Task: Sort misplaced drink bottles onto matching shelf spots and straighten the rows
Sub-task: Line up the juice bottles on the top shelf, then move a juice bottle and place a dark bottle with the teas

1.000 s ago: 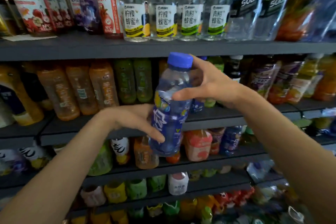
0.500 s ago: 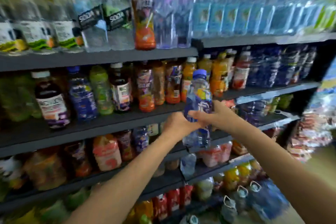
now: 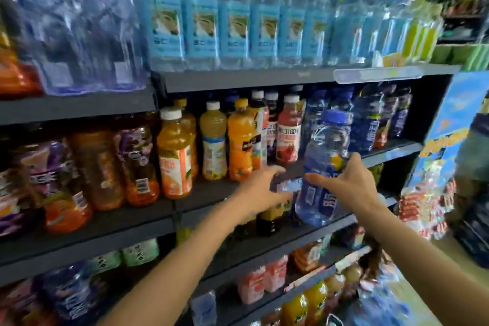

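Observation:
A clear blue drink bottle [image 3: 326, 145] with a blue cap and dark blue label is held upright in front of the middle shelf [image 3: 391, 149]. My right hand [image 3: 354, 182] grips its waist, thumb across the front and fingers behind. My left hand [image 3: 258, 190] hovers just left of the bottle with fingers spread, holding nothing. A row of matching dark blue bottles [image 3: 370, 119] stands on the same shelf right behind the held bottle.
Orange and red juice bottles [image 3: 238, 140] stand left of the blue row. Light blue water bottles [image 3: 232, 24] fill the top shelf. Lower shelves hold mixed drinks. A blue cardboard display [image 3: 449, 127] closes off the shelf's right end.
The view has swung right along the shelves. The bottle travelled with my hands to the dark blue row, and my left hand has come off it.

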Motion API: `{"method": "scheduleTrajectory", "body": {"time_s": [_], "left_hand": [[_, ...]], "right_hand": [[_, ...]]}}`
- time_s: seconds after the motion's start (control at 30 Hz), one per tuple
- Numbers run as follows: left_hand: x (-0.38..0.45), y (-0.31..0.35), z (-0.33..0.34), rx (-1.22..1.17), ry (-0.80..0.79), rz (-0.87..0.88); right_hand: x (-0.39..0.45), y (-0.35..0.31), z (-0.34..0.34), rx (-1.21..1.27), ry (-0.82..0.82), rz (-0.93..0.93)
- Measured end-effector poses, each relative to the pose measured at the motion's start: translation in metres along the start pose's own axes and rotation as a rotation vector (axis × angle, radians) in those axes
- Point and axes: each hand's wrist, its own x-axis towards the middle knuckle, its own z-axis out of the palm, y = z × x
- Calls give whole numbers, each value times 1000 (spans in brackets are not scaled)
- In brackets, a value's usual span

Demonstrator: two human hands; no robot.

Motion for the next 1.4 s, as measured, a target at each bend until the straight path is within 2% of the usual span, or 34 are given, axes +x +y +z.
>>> {"method": "scheduleTrajectory", "body": {"time_s": [0.13, 0.27, 0.37, 0.5, 0.63, 0.8, 0.93, 1.0, 1.07, 1.13, 1.23, 1.4], "left_hand": [[73, -1, 9, -129, 217, -107], [112, -6, 16, -92, 327, -165], [127, -11, 17, -57, 374, -197], [134, -8, 28, 5, 408, -260], [157, 3, 33, 17, 521, -332], [194, 10, 48, -54, 659, -414], [215, 15, 57, -138, 722, -419], [222, 13, 61, -177, 758, -438], [229, 5, 64, -172, 775, -466], [234, -7, 67, -118, 771, -527], [232, -8, 66, -77, 776, -566], [230, 9, 69, -194, 842, -561]], "right_hand": [[71, 25, -17, -105, 116, -58], [127, 44, -7, -167, 81, -82], [159, 50, 11, -153, 15, -117], [195, 51, 30, -142, -75, -68], [225, 49, 36, -163, -201, -100], [235, 69, 33, -131, -317, -199], [238, 88, 23, -247, -455, -225], [236, 92, 13, -247, -370, -301], [231, 87, 4, -146, -214, -432], [230, 77, 0, -41, -130, -551], [225, 64, 10, 5, -108, -650], [209, 65, 38, 90, -121, -766]]}}
